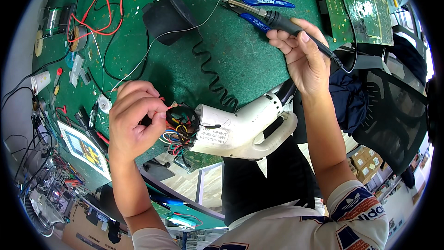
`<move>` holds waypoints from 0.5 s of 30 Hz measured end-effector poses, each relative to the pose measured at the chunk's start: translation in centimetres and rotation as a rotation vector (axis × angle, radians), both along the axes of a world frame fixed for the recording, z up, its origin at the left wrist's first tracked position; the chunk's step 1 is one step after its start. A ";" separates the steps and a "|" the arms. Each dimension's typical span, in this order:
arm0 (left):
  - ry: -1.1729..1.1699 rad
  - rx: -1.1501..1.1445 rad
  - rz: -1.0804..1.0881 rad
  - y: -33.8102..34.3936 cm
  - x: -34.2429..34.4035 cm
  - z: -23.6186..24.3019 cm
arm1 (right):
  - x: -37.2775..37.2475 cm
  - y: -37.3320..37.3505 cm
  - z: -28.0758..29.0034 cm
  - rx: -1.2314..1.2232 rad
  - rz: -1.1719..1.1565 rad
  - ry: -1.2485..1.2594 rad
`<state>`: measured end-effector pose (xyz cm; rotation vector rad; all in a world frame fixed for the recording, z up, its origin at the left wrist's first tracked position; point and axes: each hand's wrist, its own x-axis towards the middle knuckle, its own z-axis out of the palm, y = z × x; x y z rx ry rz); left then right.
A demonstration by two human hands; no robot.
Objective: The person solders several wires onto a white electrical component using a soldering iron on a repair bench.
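Note:
My right hand (307, 60) is closed round the dark grip of a soldering iron (283, 23), its tip pointing to the far left. A thin grey solder wire (178, 31) reaches up to that tip from beside my left hand. My left hand (134, 118) pinches a red wire (159, 113) from a bundle of coloured wires (182, 127). The bundle comes out of the open end of a white gun-shaped housing (240, 127) with a loop handle, lying at the bench's near edge. Blue-handled pliers (273, 3) lie just beyond the iron.
A black cup-shaped part (169, 18) with a coiled cord (208, 71) lies on the green bench (252, 58). Red and black leads (121, 4) spread far left. A paper cup (40, 82) stands left. Right are a circuit board (356, 7) and a mesh chair (388, 115).

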<state>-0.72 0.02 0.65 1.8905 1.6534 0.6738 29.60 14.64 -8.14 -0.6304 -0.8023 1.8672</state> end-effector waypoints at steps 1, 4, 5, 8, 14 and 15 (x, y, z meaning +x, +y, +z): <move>0.000 -0.003 0.001 0.0 0.0 0.0 | 0.0 0.0 0.0 0.000 0.000 -0.001; -0.001 0.005 -0.009 0.0 0.0 -0.1 | 0.1 0.0 0.0 0.002 0.002 -0.010; -0.001 0.006 0.000 0.0 0.0 -0.1 | 0.1 0.0 0.0 0.003 0.002 -0.010; 0.002 0.009 0.018 0.0 0.1 -0.1 | 0.0 0.0 0.1 0.007 0.000 -0.019; -0.002 0.012 0.019 0.1 0.1 -0.1 | -0.2 -0.1 0.1 0.027 -0.009 -0.049; -0.001 0.011 0.019 0.1 0.1 -0.1 | -0.2 -0.1 0.1 0.030 -0.009 -0.053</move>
